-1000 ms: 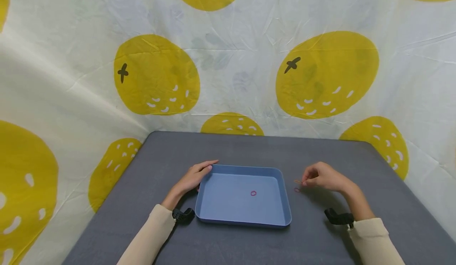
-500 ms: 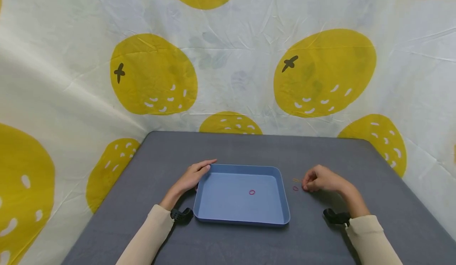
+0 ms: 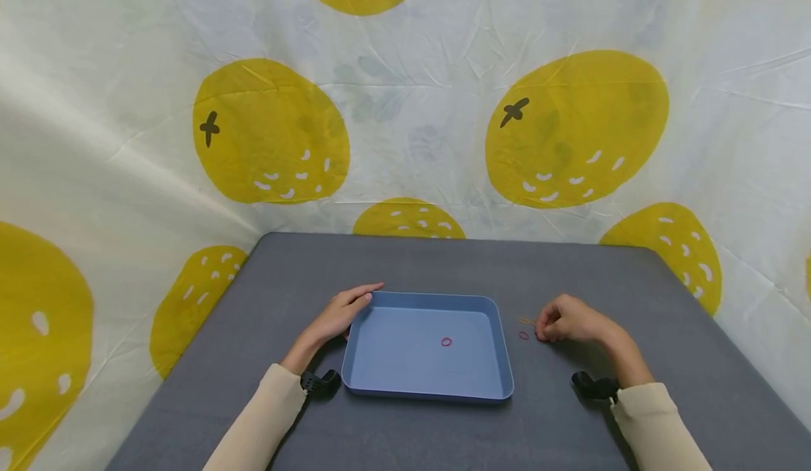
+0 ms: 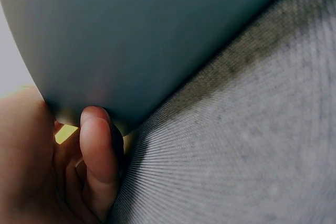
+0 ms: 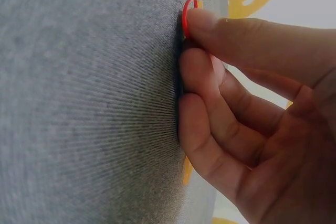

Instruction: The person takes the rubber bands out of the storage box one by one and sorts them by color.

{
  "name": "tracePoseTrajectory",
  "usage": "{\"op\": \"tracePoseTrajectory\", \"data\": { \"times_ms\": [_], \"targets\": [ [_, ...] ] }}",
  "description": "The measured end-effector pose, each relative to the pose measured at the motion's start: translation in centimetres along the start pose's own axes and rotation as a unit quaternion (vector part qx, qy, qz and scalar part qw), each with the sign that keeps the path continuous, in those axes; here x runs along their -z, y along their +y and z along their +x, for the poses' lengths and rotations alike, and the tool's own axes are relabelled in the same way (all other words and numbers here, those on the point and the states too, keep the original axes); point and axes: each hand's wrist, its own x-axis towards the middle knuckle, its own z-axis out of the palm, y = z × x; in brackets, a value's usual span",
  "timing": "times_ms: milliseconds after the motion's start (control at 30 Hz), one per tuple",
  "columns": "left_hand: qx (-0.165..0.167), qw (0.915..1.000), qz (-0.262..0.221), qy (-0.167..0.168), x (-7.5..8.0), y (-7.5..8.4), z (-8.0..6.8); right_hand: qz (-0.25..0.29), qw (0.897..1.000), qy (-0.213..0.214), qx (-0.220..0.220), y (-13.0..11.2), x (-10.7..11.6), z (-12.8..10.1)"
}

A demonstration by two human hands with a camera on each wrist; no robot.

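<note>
A shallow blue tray lies on the table, with one red rubber band inside it. My left hand grips the tray's far left corner; in the left wrist view a fingertip presses against its outer wall. To the right of the tray, my right hand is down at the tabletop, fingers curled. Its thumb and index finger pinch a red rubber band, which sticks out past the thumb tip in the right wrist view. Just left of these fingers lie another red rubber band and an orange rubber band.
A dark grey cloth covers the table. Behind it hangs a whitish curtain printed with big yellow fruits. Each wrist wears a black camera mount, and the sleeves are cream.
My right hand has moved slightly right, off the orange rubber band, and its fingertips have lowered and closed together at the table. The left hand stays on the tray; the head view has shifted slightly.
</note>
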Motion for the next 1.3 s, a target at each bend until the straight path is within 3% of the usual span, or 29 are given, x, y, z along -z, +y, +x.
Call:
{"op": "tracePoseTrajectory", "data": {
  "times_ms": [500,1300],
  "targets": [
    [0.005,1.0000,-0.003,0.006,-0.05,-0.19,0.14,0.018,1.000,0.000,-0.010,-0.16,0.05,0.02],
    [0.006,1.0000,-0.001,0.006,-0.09,0.02,0.07,-0.008,0.999,0.006,-0.031,-0.71,0.23,-0.14]
  ]
}}
